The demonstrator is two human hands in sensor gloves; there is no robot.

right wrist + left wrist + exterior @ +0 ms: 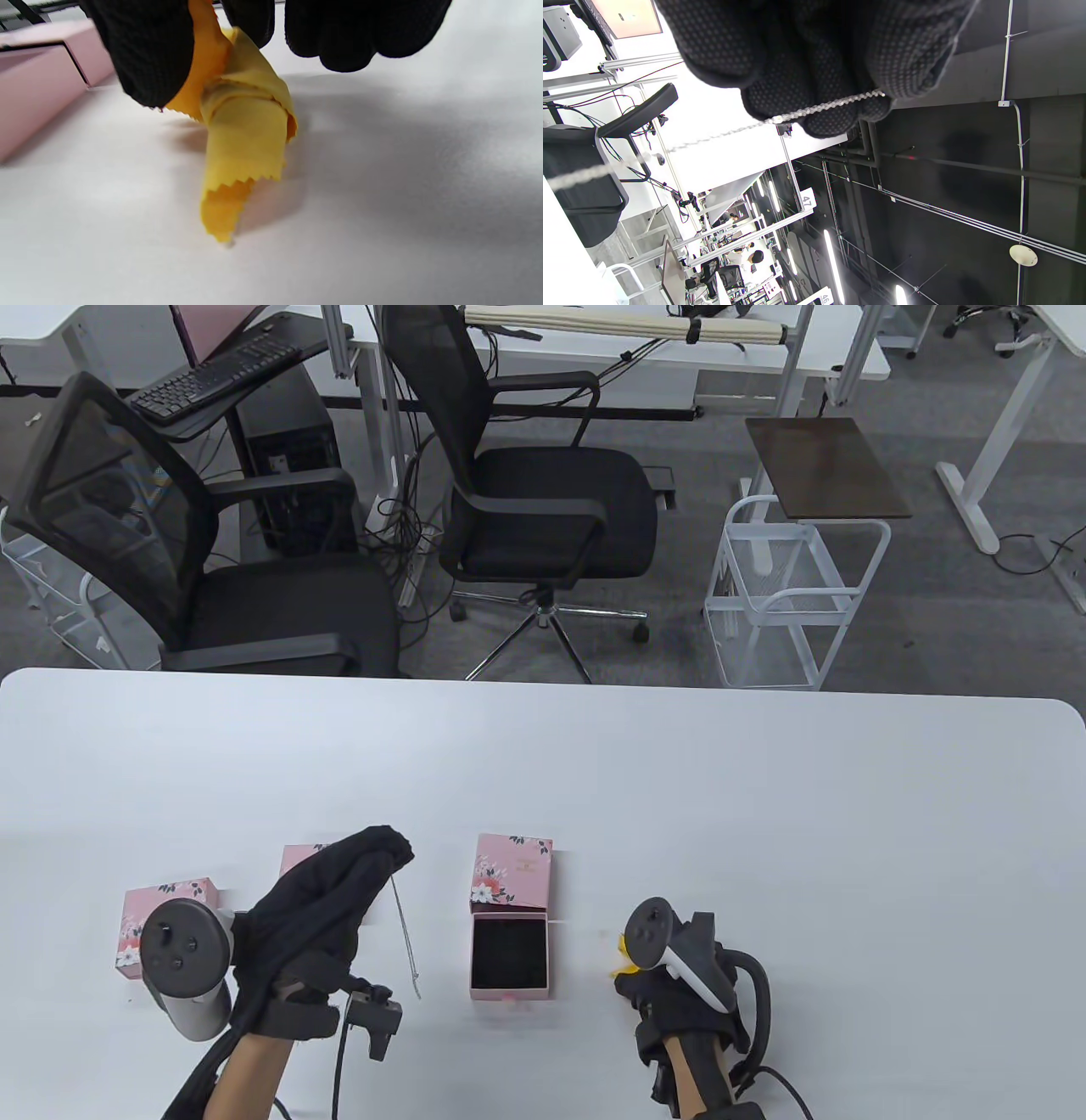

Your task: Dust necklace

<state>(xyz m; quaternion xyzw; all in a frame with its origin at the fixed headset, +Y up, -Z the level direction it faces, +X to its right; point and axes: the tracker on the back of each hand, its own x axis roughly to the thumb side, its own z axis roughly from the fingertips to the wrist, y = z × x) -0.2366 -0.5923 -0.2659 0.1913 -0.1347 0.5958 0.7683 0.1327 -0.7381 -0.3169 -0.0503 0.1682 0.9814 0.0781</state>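
White table. Open pink box near 6 o'clock, its floral lid touching behind. Two closed floral boxes toward 8 o'clock.

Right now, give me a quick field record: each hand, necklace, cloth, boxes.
left hand: raised above the table, fingertips pinching the necklace chain
necklace chain: hangs down from that grip, clear of the open jewelry box
right hand: low near the table, pinching the yellow cloth
yellow cloth: crumpled, zigzag edge, lower tip at the white table
open jewelry box: pink, black lining, nothing visible inside
floral lid: just behind that box
other pink boxes: two, by the left hand
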